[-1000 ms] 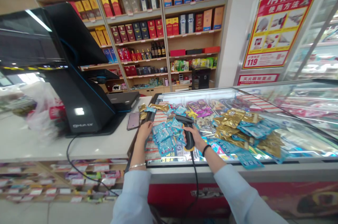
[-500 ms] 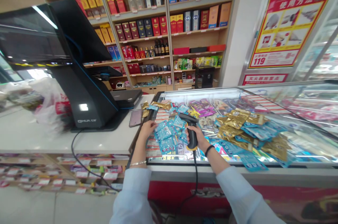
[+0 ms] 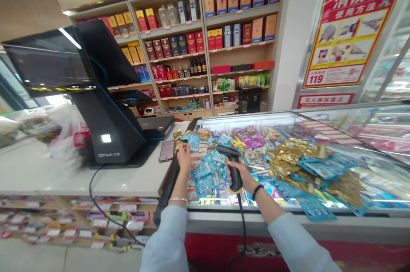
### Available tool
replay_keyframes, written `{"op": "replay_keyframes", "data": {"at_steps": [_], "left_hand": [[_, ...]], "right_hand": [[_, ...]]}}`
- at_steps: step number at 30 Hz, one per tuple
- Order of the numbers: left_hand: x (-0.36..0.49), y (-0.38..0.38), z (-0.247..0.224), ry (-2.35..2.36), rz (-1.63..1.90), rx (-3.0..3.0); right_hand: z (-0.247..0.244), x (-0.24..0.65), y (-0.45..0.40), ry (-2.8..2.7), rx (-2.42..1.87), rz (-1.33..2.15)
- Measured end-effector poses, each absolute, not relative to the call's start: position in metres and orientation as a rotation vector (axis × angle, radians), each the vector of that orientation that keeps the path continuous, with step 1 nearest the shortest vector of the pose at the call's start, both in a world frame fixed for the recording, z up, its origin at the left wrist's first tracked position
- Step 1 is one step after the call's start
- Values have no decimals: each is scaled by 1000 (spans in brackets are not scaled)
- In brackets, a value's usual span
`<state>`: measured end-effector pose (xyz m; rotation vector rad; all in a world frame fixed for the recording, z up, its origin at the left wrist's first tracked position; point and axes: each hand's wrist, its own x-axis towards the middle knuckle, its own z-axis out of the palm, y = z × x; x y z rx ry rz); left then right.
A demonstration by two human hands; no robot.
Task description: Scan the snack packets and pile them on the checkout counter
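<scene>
My right hand is wrapped round the grip of a black barcode scanner, its head pointing left over the glass top. Pinched in the fingers of my left hand is a blue packet, raised near the left rim of the glass. Just below it lies a loose pile of blue packets, between my two hands. To the right of the scanner is a bigger heap of gold packets and blue packets.
A glass-topped freezer spreads in front, with purple packs showing. On the white counter at left stand a black cash register, a plastic bag and a blurred-out phone. The scanner's cable hangs down in front.
My left hand has moved up and away from the blue pile and now holds up a blue packet. The scanner stays in my right hand over the same spot. The view has tilted slightly.
</scene>
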<state>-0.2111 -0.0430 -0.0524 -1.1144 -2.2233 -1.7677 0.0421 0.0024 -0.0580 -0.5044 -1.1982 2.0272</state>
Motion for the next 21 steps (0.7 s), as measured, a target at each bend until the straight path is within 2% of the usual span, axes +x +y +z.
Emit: {"op": "replay_keyframes", "data": {"at_steps": [21], "left_hand": [[-206, -47, -49, -2085, -1959, -1013]], "right_hand": [[-49, 48, -6, -1195, -502, 2057]]}}
